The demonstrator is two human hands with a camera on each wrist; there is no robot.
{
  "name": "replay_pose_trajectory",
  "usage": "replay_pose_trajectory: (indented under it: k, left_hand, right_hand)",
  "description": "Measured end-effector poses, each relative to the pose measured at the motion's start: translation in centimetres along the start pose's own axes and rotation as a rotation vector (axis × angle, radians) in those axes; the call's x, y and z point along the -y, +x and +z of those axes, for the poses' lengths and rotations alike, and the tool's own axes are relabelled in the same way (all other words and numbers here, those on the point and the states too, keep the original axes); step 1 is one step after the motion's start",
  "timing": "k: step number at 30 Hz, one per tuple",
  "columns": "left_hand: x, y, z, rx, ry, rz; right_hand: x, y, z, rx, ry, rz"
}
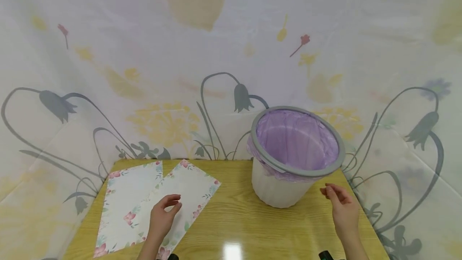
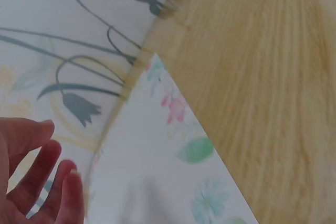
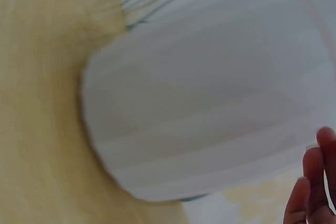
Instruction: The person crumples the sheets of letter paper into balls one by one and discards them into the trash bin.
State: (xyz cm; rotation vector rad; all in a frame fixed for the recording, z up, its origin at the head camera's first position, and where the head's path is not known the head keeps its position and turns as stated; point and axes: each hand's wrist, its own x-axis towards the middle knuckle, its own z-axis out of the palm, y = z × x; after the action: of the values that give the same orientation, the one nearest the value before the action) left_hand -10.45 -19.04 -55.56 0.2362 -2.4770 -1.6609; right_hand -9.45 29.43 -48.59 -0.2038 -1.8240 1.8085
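A white trash bin [image 1: 278, 187] stands upright at the table's back right. Its purple liner [image 1: 296, 139] covers the inside and hangs a little below the grey rim [image 1: 342, 151]. My right hand [image 1: 344, 208] is just right of the bin, fingers loosely bent and holding nothing. In the right wrist view its fingertips overlap the bin's wall [image 3: 210, 93]. Two flower-bordered sheets of paper [image 1: 126, 196] lie partly overlapped on the left. Over the right-hand sheet [image 1: 191, 187] hovers my left hand [image 1: 162, 214], thumb and fingers slightly bent with nothing between them.
The wooden table [image 1: 231, 208] ends at the back against a flower-printed cloth [image 1: 231, 51], which also hangs along both sides. Dark objects [image 1: 326, 255] show at the lower edge near both wrists.
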Motion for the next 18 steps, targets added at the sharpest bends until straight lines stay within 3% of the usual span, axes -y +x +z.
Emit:
replay_pose_trajectory:
  k: [5, 12, 16, 18]
  left_hand:
    - [2.2, -0.4, -0.1, -0.085, 0.107, 0.010]
    - [4.2, -0.5, 0.4, 0.047, 0.344, 0.125]
    - [4.3, -0.7, 0.7, 0.106, 0.462, 0.112]
    - [4.2, -0.8, 0.7, 0.124, 0.475, 0.089]
  right_hand:
    - [-2.9, -3.1, 1.4, 0.125, -0.096, 0.096]
    - [-5.6, -6.4, 4.1, 0.297, -0.166, 0.258]
    - [-6.5, -7.3, 5.3, 0.350, -0.168, 0.345]
    - [-6.8, -7.7, 5.7, 0.361, -0.162, 0.373]
